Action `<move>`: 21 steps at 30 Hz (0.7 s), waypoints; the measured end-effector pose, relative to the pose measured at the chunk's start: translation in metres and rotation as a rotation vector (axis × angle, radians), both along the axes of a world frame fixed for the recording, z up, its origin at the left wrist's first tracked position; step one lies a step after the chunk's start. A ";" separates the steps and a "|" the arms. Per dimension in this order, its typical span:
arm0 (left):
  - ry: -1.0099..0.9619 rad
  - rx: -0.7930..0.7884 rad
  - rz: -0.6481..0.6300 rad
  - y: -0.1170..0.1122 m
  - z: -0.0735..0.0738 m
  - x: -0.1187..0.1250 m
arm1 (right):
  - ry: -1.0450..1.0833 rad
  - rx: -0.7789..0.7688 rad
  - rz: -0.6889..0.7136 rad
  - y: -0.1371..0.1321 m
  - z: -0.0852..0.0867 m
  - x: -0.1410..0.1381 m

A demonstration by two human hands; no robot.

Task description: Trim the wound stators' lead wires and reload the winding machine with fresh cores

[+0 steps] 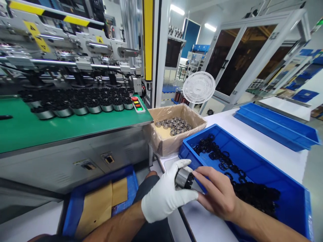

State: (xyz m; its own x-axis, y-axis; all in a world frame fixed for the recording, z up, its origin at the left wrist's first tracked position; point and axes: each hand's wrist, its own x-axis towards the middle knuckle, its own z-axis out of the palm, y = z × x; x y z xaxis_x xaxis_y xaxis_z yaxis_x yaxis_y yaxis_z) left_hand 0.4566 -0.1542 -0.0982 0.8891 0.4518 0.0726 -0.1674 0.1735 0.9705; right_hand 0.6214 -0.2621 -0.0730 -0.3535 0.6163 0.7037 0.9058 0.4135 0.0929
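In front of me I hold a motor stator core (181,177), a silver metal cylinder with a black toothed plastic end ring (190,180) facing right. My left hand (163,195), in a white glove, is closed around the metal side. My bare right hand (220,195) has its thumb and fingers closed on the black ring end. The core's far side is hidden by the glove. Just right of my hands, a blue bin (267,154) holds many loose black plastic rings (254,195).
Beyond my hands stands a plastic-lined cardboard box (174,144) with bare metal cores (176,126). Rows of black-capped stators (83,104) sit on the green bench (75,129), beside a button panel (138,105). Blue trays (275,124) lie at right; a white fan (199,87) stands behind.
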 end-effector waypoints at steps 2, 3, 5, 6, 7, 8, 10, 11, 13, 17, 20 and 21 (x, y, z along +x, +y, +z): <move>0.029 0.013 0.003 0.000 0.002 -0.001 | -0.016 0.002 0.001 0.000 -0.001 0.000; 0.043 0.026 0.008 0.001 0.002 -0.001 | -0.018 -0.005 -0.002 0.000 -0.001 0.001; 0.060 0.046 0.010 0.002 0.002 -0.001 | -0.017 -0.020 -0.008 0.000 -0.002 0.001; 0.061 0.049 0.007 0.003 0.001 -0.001 | -0.018 -0.030 -0.009 0.000 -0.001 0.001; 0.061 0.047 0.002 0.004 0.000 -0.001 | -0.020 -0.040 -0.010 0.000 -0.001 0.001; 0.059 0.042 -0.005 0.004 -0.001 -0.001 | -0.021 -0.048 -0.013 0.000 0.000 0.001; 0.054 0.029 -0.012 0.006 -0.003 -0.001 | -0.010 -0.074 -0.019 0.001 0.001 0.001; 0.053 0.025 -0.014 0.006 -0.003 -0.001 | 0.006 -0.092 -0.022 0.001 0.001 0.002; 0.045 0.023 -0.013 0.006 -0.004 0.001 | 0.044 -0.125 -0.028 0.002 0.001 0.002; 0.030 0.006 -0.022 0.002 -0.008 0.006 | 0.030 -0.139 -0.037 0.001 -0.002 0.005; 0.019 -0.011 -0.022 0.000 -0.010 0.007 | -0.043 -0.113 -0.047 0.003 -0.005 0.006; 0.010 0.006 -0.015 0.001 -0.011 0.007 | -0.063 -0.106 -0.062 0.004 -0.006 0.006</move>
